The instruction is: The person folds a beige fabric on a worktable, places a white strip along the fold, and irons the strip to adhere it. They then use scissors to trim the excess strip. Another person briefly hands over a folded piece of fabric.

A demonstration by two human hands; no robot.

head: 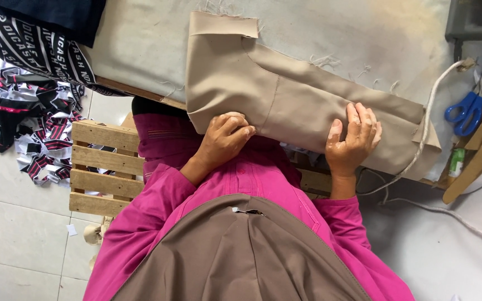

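1. The folded beige fabric piece [285, 100] hangs over the near edge of the padded table [140, 39]; it could slide off if the pressing eases.
2. The left hand [227, 136] pinches the near fold in curled fingers.
3. The right hand [355, 136] lies flat, fingers spread, grasping nothing, farther right on the cloth.
4. Blue scissors [464, 114] lie at the far right.

Both hands [224, 139] [353, 139] on beige fabric [285, 95] (folded)
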